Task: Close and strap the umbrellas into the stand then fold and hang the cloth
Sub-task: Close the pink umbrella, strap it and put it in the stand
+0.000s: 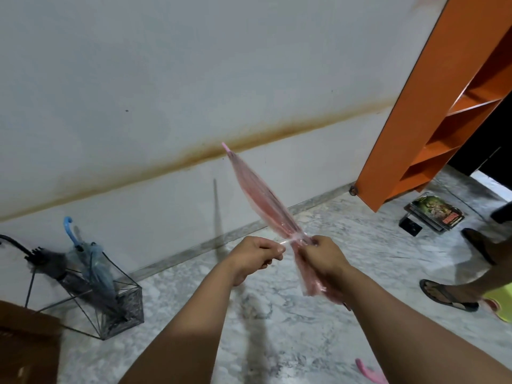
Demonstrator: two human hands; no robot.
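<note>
Hands come first, close to us. Our right hand (321, 256) grips the closed pink umbrella (257, 195) around its folds, tip pointing up toward the wall (138, 79). Our left hand (256, 254) pinches the thin clear strap (288, 241) just beside it. Farther off on the marble floor (277, 314), we see the wire stand (110, 300) by the wall, holding a blue umbrella (94, 261) and a black umbrella (47, 261). An orange shelf (432, 112) stands far right.

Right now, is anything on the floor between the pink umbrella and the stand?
Nothing visible: bare floor lies between the pink umbrella and the stand. The stand already holds a blue umbrella and a black umbrella.
</note>
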